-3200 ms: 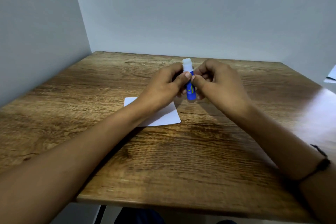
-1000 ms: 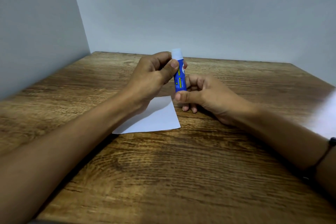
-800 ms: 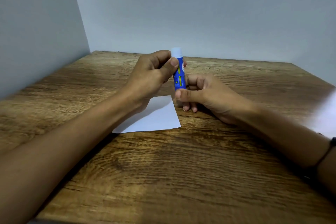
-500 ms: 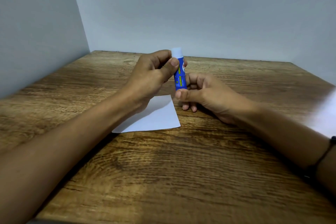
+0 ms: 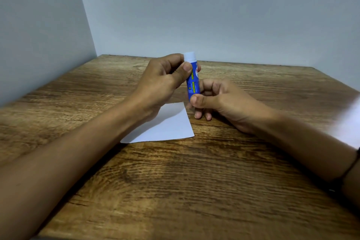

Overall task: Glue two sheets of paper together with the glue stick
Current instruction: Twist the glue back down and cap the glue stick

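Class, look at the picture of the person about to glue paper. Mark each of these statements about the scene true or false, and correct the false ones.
1. Both hands hold the glue stick. True: the left hand grips its upper part and the right hand pinches its lower end.
2. The glue stick lies flat on the table. False: it is held roughly upright above the wooden table.
3. The glue stick has a blue body and a white top. True.
4. The white sheet of paper is held in the right hand. False: it lies flat on the table, partly under the left forearm.
5. A dark band sits on the left wrist. False: it is on the right wrist.
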Demonstrator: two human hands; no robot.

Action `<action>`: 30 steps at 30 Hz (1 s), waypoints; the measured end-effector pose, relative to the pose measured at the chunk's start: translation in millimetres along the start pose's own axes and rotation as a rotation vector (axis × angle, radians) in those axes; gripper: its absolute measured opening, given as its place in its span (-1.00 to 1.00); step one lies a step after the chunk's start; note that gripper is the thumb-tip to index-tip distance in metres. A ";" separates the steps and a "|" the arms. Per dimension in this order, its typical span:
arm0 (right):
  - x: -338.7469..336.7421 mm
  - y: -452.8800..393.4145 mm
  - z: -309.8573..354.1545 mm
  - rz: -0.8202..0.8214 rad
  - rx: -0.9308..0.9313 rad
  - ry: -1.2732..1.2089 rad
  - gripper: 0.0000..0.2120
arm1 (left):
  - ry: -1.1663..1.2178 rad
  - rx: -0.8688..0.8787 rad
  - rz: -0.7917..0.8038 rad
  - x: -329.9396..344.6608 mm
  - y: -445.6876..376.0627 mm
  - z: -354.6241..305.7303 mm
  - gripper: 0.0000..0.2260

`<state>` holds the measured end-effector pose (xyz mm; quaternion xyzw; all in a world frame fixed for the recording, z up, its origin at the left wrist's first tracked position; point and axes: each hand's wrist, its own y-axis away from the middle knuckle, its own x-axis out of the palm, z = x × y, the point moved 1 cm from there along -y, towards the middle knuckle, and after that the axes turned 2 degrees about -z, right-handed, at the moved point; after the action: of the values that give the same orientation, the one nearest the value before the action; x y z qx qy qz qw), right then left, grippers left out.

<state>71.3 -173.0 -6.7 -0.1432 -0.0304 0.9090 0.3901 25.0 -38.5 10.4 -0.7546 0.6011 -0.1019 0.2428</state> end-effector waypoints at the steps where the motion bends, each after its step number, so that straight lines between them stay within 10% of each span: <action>1: -0.5 -0.9 -0.7 -0.019 0.002 0.008 -0.91 | 0.007 0.002 0.001 0.2 0.2 -0.3 -0.80; 30: -0.1 0.8 1.7 0.039 -0.016 -0.013 -0.90 | -0.020 0.015 -0.008 -1.0 0.5 -1.8 -0.78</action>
<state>70.4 -173.5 -5.2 -0.1409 -0.0374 0.9170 0.3712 23.6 -38.0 11.8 -0.7560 0.5950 -0.0999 0.2540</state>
